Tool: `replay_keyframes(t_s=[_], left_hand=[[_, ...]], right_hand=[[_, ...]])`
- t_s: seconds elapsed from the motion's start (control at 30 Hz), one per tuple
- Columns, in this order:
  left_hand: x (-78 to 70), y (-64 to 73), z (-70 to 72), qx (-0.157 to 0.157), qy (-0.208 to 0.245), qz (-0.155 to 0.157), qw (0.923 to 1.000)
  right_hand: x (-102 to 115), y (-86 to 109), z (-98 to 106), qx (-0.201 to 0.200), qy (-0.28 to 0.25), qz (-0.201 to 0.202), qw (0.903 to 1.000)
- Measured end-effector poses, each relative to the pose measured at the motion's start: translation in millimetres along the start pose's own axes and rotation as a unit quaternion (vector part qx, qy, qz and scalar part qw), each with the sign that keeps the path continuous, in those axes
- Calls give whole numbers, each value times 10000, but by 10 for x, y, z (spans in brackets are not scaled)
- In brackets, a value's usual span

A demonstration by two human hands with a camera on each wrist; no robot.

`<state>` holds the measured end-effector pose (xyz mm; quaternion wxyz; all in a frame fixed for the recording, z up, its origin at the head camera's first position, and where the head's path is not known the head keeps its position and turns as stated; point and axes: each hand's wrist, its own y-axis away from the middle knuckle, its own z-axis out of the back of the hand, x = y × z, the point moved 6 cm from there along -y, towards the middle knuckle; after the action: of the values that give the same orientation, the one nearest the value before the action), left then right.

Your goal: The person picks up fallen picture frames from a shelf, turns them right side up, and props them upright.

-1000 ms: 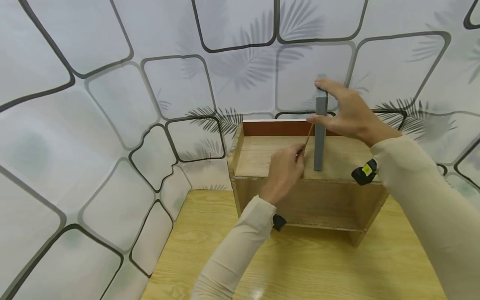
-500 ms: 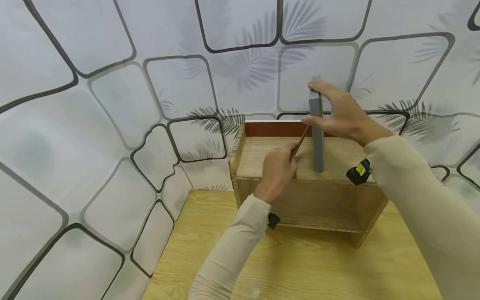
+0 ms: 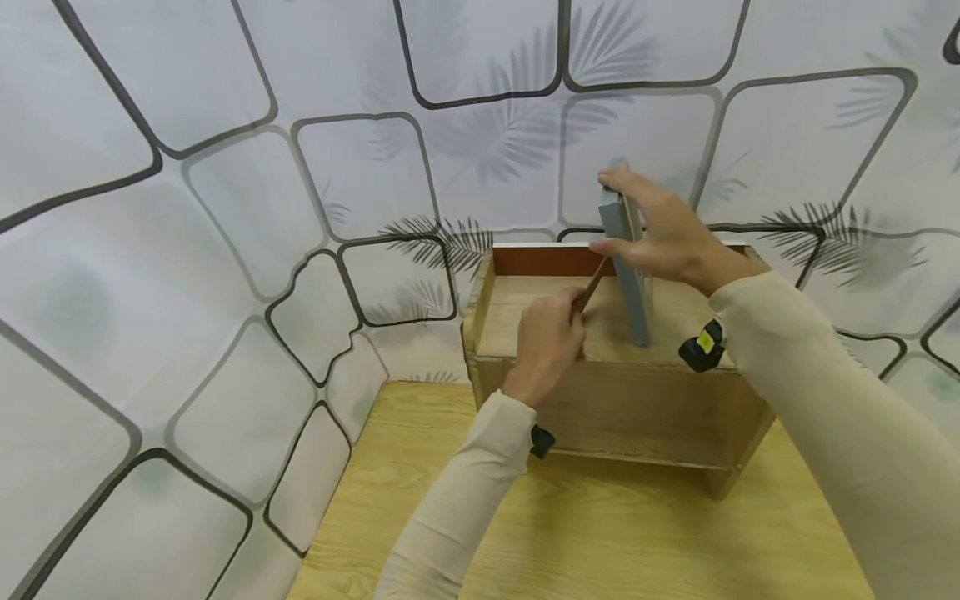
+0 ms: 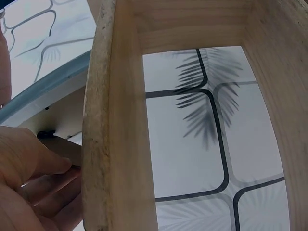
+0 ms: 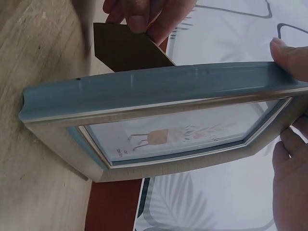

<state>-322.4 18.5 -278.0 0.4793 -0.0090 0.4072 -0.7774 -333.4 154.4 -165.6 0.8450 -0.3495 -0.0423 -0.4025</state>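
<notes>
Picture frame (image 5: 159,94): we hold it tilted, lower end at the top of the shelf (image 3: 506,308).
Left hand (image 3: 547,342): our grip pinches its back stand (image 5: 127,50).
Right hand (image 3: 671,229): our grip clasps its upper end.

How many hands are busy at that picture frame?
2. The left hand pinches the brown flap behind the picture frame; the right hand grips its upper part. Both are partly hidden in places; no third hand shows.

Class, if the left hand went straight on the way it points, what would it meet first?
Most likely the picture frame, just beyond the easel stand that the left hand pinches, though depth is unclear.
</notes>
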Motion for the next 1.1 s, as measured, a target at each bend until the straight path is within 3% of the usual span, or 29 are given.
replay_keyframes(t_s=[0.7, 0.87, 1.03, 1.1], left_hand=[[93, 11, -11, 4, 52, 173, 9998], [55, 29, 35, -244, -237, -196, 9992], [-93, 78, 177, -1016, -420, -946, 9894], [-163, 87, 213, -1218, -186, -1119, 9861]], right_hand=[[12, -56, -92, 200, -171, 37, 9996], [1, -69, -49, 314, -226, -19, 9992], [-43, -57, 95, -21, -528, -59, 9986], [-74, -66, 151, -208, -634, -70, 9977]])
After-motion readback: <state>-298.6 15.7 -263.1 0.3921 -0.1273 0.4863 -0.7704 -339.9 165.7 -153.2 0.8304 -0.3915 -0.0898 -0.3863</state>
